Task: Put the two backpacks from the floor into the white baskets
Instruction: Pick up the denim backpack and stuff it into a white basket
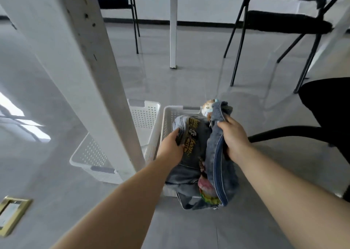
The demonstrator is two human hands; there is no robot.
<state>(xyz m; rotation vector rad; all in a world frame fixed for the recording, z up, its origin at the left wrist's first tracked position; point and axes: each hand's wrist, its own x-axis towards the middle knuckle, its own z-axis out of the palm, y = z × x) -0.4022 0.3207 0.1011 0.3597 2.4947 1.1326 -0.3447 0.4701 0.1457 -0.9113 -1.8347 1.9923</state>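
Note:
A blue denim backpack (197,154) with yellow lettering and colourful patches lies in and over the right white basket (171,114), its near end hanging past the basket's front. My left hand (173,144) grips its left side. My right hand (233,137) holds its upper flap by the zip, where a small plush charm (207,106) sticks up. A second white basket (91,154) stands to the left, partly hidden behind a white table leg. I see only one backpack.
A thick white table leg (91,68) rises at the left in front of the left basket. A thinner white leg (173,31) stands further back. Black chairs (284,21) stand behind and at the right. A brass floor socket (13,212) sits at the lower left.

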